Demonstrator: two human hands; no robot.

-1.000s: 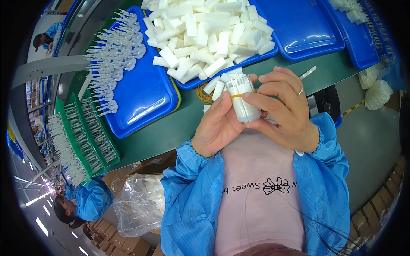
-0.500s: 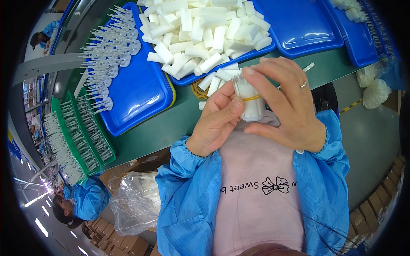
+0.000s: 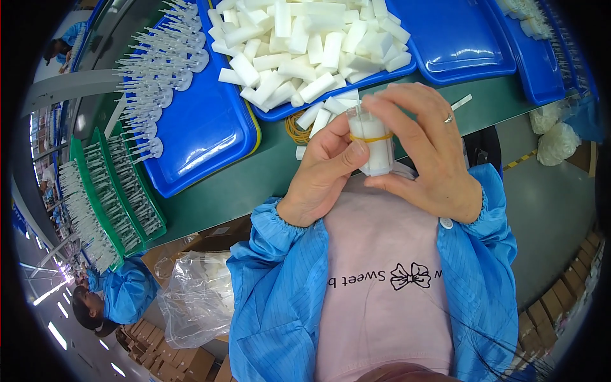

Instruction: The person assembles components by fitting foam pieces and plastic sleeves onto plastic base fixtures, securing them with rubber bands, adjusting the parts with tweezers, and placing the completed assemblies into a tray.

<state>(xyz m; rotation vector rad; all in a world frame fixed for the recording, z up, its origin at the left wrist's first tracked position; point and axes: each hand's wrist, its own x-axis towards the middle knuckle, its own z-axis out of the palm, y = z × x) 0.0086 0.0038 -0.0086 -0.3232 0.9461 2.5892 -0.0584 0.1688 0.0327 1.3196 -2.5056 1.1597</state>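
Note:
In front of my chest is a banded bundle [image 3: 377, 151]: a white block with clear plastic pieces around it and a yellow rubber band about its middle. My left hand [image 3: 324, 169] pinches its left side, thumb in front and fingers partly hidden behind. My right hand [image 3: 433, 149], with a ring on one finger, curves round the right side. Its fingertips touch the bundle's top and its thumb is at the lower edge. Just beyond my left fingers, loose white foam blocks [image 3: 320, 121] and a pile of yellow rubber bands [image 3: 296, 129] lie on the green table [image 3: 210, 207].
A blue tray [image 3: 270, 116] heaped with white blocks stands at the back. Left of it, another blue tray [image 3: 203, 143] bears clear plastic pieces [image 3: 168, 63]; green racks [image 3: 118, 191] stand nearby. More blue trays [image 3: 461, 41] stand right. A co-worker [image 3: 118, 296] is at lower left.
The rubber band sits slightly higher on the bundle and the bundle has risen a little. Both hands keep nearly the same hold. The whole view has shifted slightly.

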